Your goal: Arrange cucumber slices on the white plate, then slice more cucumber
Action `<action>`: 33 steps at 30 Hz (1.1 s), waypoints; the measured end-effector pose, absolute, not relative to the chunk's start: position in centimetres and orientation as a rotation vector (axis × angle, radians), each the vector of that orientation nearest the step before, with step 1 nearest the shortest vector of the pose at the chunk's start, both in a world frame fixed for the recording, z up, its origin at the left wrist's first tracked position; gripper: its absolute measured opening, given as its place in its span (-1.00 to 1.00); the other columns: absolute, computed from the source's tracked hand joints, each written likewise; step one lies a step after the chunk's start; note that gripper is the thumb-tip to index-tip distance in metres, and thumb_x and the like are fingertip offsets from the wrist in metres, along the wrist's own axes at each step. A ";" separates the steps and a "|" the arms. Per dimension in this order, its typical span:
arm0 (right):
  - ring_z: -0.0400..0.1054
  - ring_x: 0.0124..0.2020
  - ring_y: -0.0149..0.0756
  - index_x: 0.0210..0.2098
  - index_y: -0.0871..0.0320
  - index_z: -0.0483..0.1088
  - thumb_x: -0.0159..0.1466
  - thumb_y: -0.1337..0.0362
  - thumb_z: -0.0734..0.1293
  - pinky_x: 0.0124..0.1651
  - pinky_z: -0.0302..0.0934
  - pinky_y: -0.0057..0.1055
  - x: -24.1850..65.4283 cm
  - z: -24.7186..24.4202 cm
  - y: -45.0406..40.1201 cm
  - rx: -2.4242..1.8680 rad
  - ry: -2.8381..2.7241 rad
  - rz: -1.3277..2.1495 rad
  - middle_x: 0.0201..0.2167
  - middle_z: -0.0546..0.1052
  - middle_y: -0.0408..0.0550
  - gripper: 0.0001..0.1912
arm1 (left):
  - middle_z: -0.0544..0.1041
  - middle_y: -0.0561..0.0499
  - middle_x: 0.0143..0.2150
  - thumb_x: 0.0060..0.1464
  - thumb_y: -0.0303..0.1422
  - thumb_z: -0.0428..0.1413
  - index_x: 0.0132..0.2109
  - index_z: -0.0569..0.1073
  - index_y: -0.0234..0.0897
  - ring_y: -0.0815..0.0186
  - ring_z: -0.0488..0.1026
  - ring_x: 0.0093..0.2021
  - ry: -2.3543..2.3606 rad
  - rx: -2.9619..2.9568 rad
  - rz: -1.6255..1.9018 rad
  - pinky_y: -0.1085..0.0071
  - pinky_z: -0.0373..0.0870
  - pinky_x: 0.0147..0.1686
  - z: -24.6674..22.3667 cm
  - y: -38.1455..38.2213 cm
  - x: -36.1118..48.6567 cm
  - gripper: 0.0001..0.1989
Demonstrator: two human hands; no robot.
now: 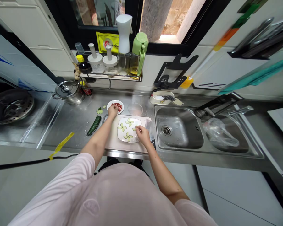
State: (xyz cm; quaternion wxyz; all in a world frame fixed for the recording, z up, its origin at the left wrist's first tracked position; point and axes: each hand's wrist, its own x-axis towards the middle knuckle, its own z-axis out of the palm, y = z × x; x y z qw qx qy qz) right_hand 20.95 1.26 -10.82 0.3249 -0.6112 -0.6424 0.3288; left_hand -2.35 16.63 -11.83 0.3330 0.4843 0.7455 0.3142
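My left hand (112, 111) is over the left edge of a small white plate (122, 110) that holds small red pieces (119, 106). Its fingers are closed at the pieces; what they pinch is too small to see. My right hand (143, 135) is at the right side of a larger white plate (129, 129), its fingers drawn together beside a cucumber slice. Thin cucumber slices (128, 137) lie on this plate in several curved, pinwheel-like groups. Under it is a pale cutting board (112, 138). A piece of cucumber (94, 125) lies left of the board, with cucumber scraps (99, 110) behind it.
A knife's black handle (153, 143) shows by the board's right edge. Further right is a double sink (179, 125) with a plastic bag (219, 133). A lidded pot (69, 91) stands at the back left. Bottles and jars fill a wall rack (110, 76).
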 end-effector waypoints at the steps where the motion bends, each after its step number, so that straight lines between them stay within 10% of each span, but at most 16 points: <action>1: 0.38 -0.31 -0.28 -0.26 0.16 0.48 0.22 0.19 0.17 -0.21 0.21 -0.40 20.9 -10.8 1.4 -1.606 -1.682 0.859 -0.28 0.56 -0.03 -0.70 | 0.55 -0.03 -0.33 0.02 -0.35 0.10 -0.26 0.50 -0.30 0.31 0.45 -0.28 1.882 1.164 0.902 0.43 0.33 -0.24 -11.6 16.6 -2.4 -0.84; 11: 0.37 -0.25 -0.26 -0.25 0.14 0.47 0.22 0.20 0.17 -0.17 0.21 -0.38 19.6 -7.8 4.4 -1.531 -1.688 0.820 -0.25 0.54 -0.03 -0.72 | 0.47 0.00 -0.31 -0.04 -0.32 0.24 -0.25 0.39 -0.32 0.56 0.30 -0.50 1.056 0.691 1.065 0.66 -0.05 -0.68 -7.9 14.1 -2.2 -0.76; 33: 0.21 -0.48 -0.46 -0.38 0.19 0.44 0.03 0.10 0.36 -0.43 0.12 -0.53 15.1 -2.7 8.1 -1.256 -1.031 1.333 -0.48 0.44 -0.17 -0.72 | 0.27 0.14 -0.47 -0.11 -0.20 0.29 -0.28 0.44 -0.27 0.59 0.09 -0.59 1.018 0.955 1.250 0.60 -0.05 -0.65 -4.0 8.6 2.9 -0.70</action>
